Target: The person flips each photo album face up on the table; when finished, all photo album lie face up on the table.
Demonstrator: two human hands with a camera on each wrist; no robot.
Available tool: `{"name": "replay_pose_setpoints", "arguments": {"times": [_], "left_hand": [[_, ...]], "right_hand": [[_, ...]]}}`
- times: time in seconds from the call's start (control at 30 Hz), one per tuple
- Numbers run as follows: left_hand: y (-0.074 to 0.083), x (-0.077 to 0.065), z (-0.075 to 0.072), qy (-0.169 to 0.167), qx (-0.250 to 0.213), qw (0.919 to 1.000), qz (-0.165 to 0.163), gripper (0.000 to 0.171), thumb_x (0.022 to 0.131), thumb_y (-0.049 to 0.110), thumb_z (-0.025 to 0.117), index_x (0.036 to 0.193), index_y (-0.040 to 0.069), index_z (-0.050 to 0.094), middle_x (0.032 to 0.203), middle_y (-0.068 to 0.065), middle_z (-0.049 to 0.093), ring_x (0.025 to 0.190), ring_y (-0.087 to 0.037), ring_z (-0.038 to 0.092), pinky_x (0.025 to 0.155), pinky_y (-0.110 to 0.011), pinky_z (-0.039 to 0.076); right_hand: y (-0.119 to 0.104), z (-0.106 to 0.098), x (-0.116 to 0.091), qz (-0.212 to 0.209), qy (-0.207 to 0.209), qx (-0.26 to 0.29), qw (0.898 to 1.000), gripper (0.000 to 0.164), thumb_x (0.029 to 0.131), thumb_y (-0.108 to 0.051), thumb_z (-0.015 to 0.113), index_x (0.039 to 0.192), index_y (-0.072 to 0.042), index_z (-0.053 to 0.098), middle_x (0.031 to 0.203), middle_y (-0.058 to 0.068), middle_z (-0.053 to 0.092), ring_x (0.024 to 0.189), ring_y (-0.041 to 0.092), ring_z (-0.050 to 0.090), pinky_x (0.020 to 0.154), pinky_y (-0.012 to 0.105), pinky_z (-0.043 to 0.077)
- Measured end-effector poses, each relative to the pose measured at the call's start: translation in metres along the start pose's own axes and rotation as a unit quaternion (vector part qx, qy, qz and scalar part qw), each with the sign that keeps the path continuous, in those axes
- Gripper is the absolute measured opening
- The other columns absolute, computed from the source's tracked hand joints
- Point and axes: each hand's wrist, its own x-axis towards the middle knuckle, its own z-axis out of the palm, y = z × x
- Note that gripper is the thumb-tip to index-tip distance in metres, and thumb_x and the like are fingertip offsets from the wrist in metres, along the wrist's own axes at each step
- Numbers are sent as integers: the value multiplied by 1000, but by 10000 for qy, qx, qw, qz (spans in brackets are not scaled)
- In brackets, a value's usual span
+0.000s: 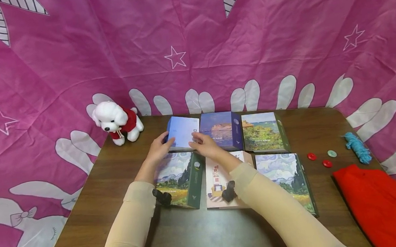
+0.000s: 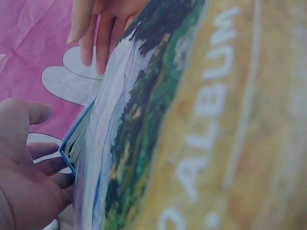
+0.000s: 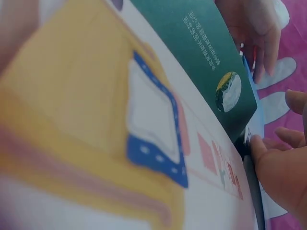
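fingers of the left hand [image 1: 158, 148] are spread and relaxed at the edge of the light-blue album [image 1: 182, 130], on the side away from the indigo album [image 1: 215, 124]; the thumb stands well apart from them, and the grip is loose, not closed round anything. the right hand [image 1: 206, 145] is just as slack, thumb and loosely bent fingers apart, at the light-blue album's side nearest the indigo album; how firmly either hand presses cannot be told.

six albums lie on one wooden table [image 1: 86, 210]. the light-blue album is just left of the indigo album, and one garden-picture album [image 1: 261, 134] is just right of it. nearer the person than the indigo album are one pale album [image 1: 212, 174] directly in front, one wheat-field album [image 1: 177, 167] to the front left and a second wheat-field album [image 1: 281, 167] to the front right.

one plush dog [image 1: 114, 120] sits well left of the indigo album. well right of it are two red buttons [image 1: 311, 156], one pale-green button [image 1: 332, 153], one bundle of blue yarn [image 1: 357, 147] and, farther forward, one red cloth [image 1: 375, 198].
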Motion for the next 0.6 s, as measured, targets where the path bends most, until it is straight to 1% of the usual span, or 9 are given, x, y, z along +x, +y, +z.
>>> {"name": "replay_pose_setpoints", "arguments": {"times": [0.03, 0.1, 0.2, 0.27, 0.33, 0.4, 0.5, 0.6], "left_hand": [[1, 0, 1, 11, 4, 10000, 9, 68, 104, 39, 54, 159, 6, 32, 161, -21, 32, 150, -37, 27, 122, -49, 23], [4, 0, 2, 97, 55, 9999, 129, 67, 104, 37, 54, 158, 5, 32, 161, -21, 33, 149, -37, 28, 122, -49, 23], [12, 0, 6, 317, 175, 9984, 431, 63, 104, 34, 54, 157, 4, 35, 162, -19, 32, 150, -35, 27, 122, -47, 22], [20, -1, 11, 470, 240, 9961, 704, 61, 103, 32, 56, 155, 4, 38, 162, -18, 33, 150, -35, 28, 122, -46, 22], [30, -2, 17, 521, 259, 9940, 924, 59, 103, 31, 56, 154, 4, 41, 162, -17, 33, 150, -33, 28, 123, -44, 22], [41, -5, 25, 456, 172, 9930, 1078, 59, 103, 32, 57, 154, 6, 42, 161, -15, 35, 150, -32, 29, 122, -45, 23], [55, -9, 39, 196, 66, 9923, 1221, 59, 103, 33, 56, 154, 8, 42, 161, -12, 36, 150, -32, 29, 122, -47, 24], [65, -14, 53, -159, 91, 9920, 1248, 59, 104, 36, 54, 155, 11, 40, 163, -10, 33, 151, -30, 27, 122, -49, 24]], "right_hand": [[0, -1, -1, -2, 23, 55, 10000, 61, 103, -24, 61, 156, -5, 38, 157, 17, 41, 147, 31, 36, 114, 42, 39], [-1, -3, -3, 10, 75, 208, 9998, 59, 103, -22, 61, 155, -4, 39, 156, 17, 42, 145, 31, 39, 114, 42, 39], [-2, -7, -6, -40, 255, 330, 9991, 55, 102, -19, 61, 151, -1, 44, 152, 19, 48, 140, 32, 46, 113, 40, 41], [-5, -12, -9, -71, 401, 375, 9985, 52, 102, -18, 61, 148, 1, 47, 149, 20, 51, 137, 33, 49, 112, 40, 42], [-8, -19, -12, -100, 570, 375, 9976, 51, 102, -18, 61, 147, 2, 49, 146, 20, 53, 135, 32, 51, 111, 40, 43], [-11, -28, -18, -88, 736, 407, 9964, 51, 102, -19, 61, 147, 1, 49, 146, 19, 53, 135, 31, 51, 111, 40, 43], [-11, -46, -27, -98, 990, 495, 9938, 51, 103, -21, 59, 147, 1, 48, 145, 18, 54, 133, 32, 52, 110, 42, 44], [-7, -64, -34, -44, 1193, 897, 9888, 50, 104, -20, 57, 149, 1, 46, 146, 19, 51, 133, 33, 51, 111, 43, 43]]}}
